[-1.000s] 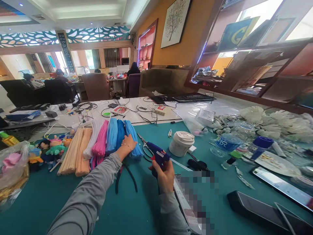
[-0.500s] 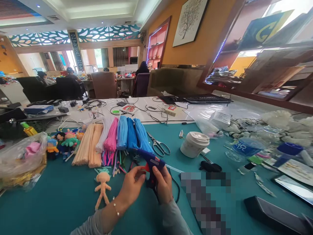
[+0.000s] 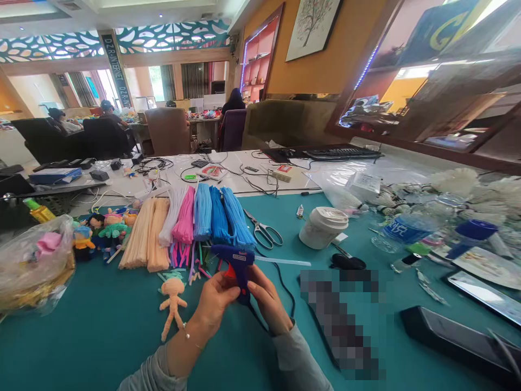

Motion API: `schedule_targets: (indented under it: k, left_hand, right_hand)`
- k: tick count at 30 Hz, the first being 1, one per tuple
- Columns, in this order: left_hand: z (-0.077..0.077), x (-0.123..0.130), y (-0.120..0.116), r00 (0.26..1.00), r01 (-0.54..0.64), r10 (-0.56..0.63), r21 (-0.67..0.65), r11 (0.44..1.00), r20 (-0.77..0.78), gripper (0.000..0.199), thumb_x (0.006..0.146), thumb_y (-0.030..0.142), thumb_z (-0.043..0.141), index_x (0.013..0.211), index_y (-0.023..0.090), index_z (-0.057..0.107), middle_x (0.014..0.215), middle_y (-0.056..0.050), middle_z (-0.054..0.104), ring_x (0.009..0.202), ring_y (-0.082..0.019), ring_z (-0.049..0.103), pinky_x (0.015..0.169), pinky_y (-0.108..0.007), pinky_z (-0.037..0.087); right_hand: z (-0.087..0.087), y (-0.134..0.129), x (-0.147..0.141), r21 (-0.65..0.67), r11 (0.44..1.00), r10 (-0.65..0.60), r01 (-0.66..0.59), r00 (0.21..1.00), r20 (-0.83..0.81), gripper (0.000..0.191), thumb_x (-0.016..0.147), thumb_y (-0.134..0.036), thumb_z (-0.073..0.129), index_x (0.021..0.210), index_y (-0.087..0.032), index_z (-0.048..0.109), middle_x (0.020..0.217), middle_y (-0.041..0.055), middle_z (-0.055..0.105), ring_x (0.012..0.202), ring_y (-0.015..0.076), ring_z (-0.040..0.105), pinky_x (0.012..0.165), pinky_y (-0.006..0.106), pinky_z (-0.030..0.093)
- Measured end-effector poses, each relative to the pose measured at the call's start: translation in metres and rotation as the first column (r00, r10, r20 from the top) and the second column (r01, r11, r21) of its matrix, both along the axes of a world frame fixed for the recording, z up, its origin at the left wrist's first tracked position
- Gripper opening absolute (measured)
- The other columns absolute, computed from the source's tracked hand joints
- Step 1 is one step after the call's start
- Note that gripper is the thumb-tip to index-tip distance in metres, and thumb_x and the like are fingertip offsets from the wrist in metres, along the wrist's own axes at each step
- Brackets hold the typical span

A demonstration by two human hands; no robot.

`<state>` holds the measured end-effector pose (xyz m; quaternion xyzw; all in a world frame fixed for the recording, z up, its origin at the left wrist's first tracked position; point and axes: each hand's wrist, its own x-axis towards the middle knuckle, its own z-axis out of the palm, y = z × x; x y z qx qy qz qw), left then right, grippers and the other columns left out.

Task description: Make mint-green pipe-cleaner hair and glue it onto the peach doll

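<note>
Head cam: L hand (image 3: 214, 305), R hand (image 3: 269, 301) hold glue gun (image 3: 235, 259) nr doll (image 3: 173, 301).

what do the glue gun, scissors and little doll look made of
Glue gun: probably hard plastic, smooth, judging by its moulded-looking blue body. Scissors: likely metal, from their grey sheen. Little doll: perhaps fuzzy fibre, matte, since its surface looks fluffy.

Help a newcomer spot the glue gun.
On the green surface, look nearer than the coloured bundles. Between the left hand and right hand is the glue gun. Unlike the peach doll nearby, it's dark blue, with a pale stick jutting out behind.
</note>
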<state>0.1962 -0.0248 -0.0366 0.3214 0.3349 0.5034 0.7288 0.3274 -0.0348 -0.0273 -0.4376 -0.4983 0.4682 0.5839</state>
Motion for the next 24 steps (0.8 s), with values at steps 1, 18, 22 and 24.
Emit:
schedule_targets:
  k: [1,18,22,24]
  left_hand:
    - [0.001,-0.001,0.001,1.0,-0.005,0.005,0.004,1.0,0.005,0.044,0.049,0.032,0.087,0.088,0.017,0.073,0.087,-0.009,0.075,0.087,-0.025,0.068,0.08,-0.035,0.051]
    - [0.004,-0.003,0.004,1.0,-0.018,0.018,0.002,1.0,-0.008,0.031,0.047,0.025,0.088,0.073,0.016,0.075,0.073,-0.006,0.075,0.072,-0.021,0.068,0.073,-0.032,0.052]
    - [0.009,-0.003,0.003,1.0,-0.011,0.011,0.003,1.0,-0.022,0.032,0.045,0.024,0.089,0.073,0.015,0.075,0.073,-0.007,0.076,0.076,-0.023,0.068,0.075,-0.033,0.051]
    - [0.013,-0.002,0.001,1.0,-0.014,0.014,0.001,1.0,-0.028,0.033,0.046,0.024,0.088,0.075,0.015,0.075,0.077,-0.007,0.076,0.079,-0.024,0.068,0.078,-0.035,0.051]
  right_hand:
    - [0.001,-0.001,0.001,-0.001,1.0,0.024,-0.024,1.0,0.012,0.057,0.069,-0.052,0.071,0.117,-0.021,0.066,0.115,0.0108,0.07,0.112,0.0328,0.061,0.097,0.049,0.046]
    - [0.001,-0.001,-0.005,0.077,0.997,0.003,-0.009,0.997,0.075,0.045,0.073,-0.034,0.069,0.116,-0.021,0.061,0.109,0.0098,0.071,0.105,0.0285,0.065,0.092,0.043,0.05]
    - [0.003,-0.004,-0.005,0.059,0.998,-0.022,0.017,0.996,0.09,0.044,0.074,-0.039,0.07,0.113,-0.021,0.062,0.105,0.0099,0.072,0.1,0.0287,0.066,0.084,0.041,0.054]
    - [0.004,-0.005,-0.006,0.047,0.998,-0.053,0.049,0.994,0.094,0.044,0.075,-0.044,0.069,0.112,-0.021,0.063,0.102,0.0097,0.072,0.095,0.0276,0.068,0.079,0.038,0.055]
